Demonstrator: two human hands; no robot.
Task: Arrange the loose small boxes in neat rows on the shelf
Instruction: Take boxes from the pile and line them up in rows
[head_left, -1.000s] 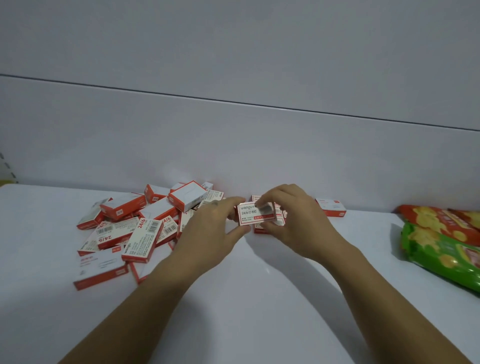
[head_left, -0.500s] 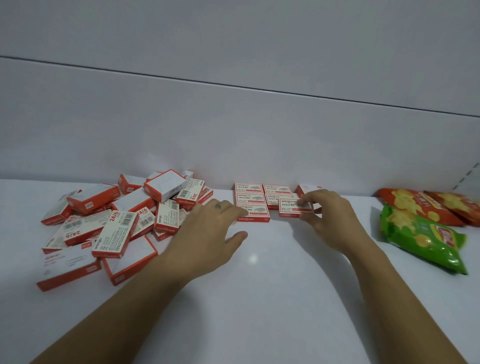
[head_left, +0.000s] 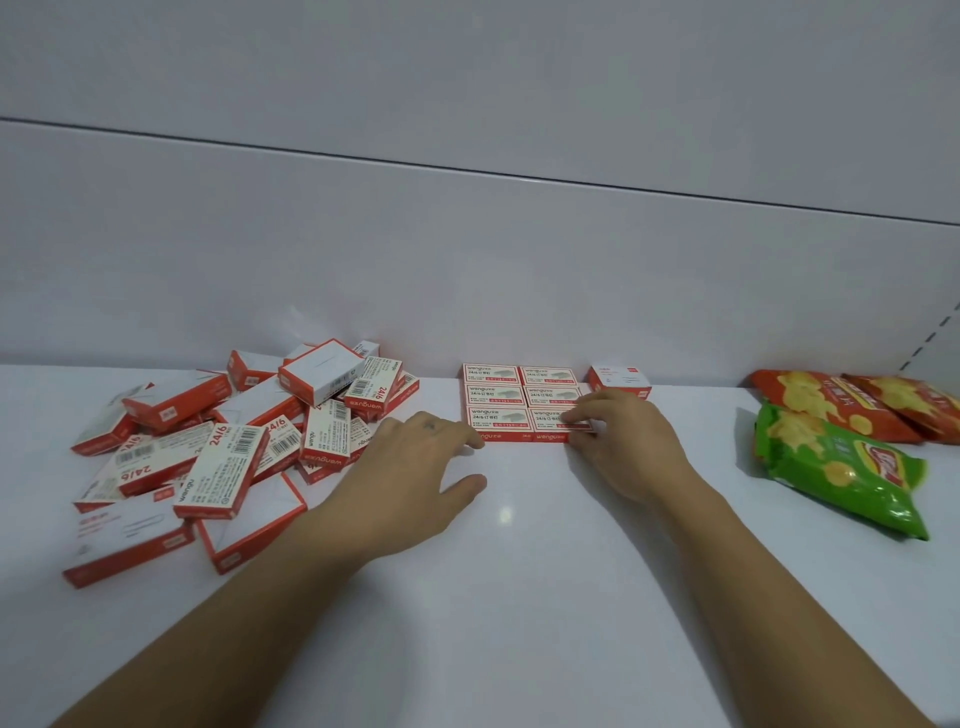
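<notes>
Several red-and-white small boxes lie in a loose pile (head_left: 223, 447) on the left of the white shelf (head_left: 498, 571). A neat block of boxes (head_left: 498, 397), two wide and three deep, sits against the back wall at the centre. My right hand (head_left: 618, 441) pinches the front right box (head_left: 550, 415) of that block, fingers on top and thumb at its front edge. My left hand (head_left: 415, 467) lies flat and relaxed on the shelf, fingertips by the block's front left corner. One more box (head_left: 621, 379) lies apart, just right of the block.
Snack bags lie at the right: a green one (head_left: 836, 467) in front, two orange-red ones (head_left: 841, 405) behind it. The shelf's back wall (head_left: 467, 260) rises right behind the boxes. Bare shelf surface stretches toward me between my forearms.
A second ago both hands held one box in the air. My right hand has since set it down as the block's front right box, while my left hand let go and dropped flat.
</notes>
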